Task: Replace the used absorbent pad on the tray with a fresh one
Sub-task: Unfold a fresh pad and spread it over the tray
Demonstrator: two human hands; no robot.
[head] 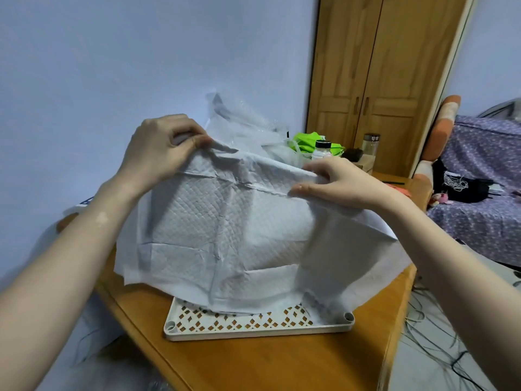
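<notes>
White quilted pad (creased), top edge pinched by left hand, right hand, above tray

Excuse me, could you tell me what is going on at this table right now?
A person is holding up a white quilted absorbent pad by its top edge, the left hand and right hand each pinching it. The pad hangs creased above a cream plastic tray with a lattice-cut floor on the wooden table, its lower edge draping onto the tray's far part. It is not yet laid flat.
</notes>
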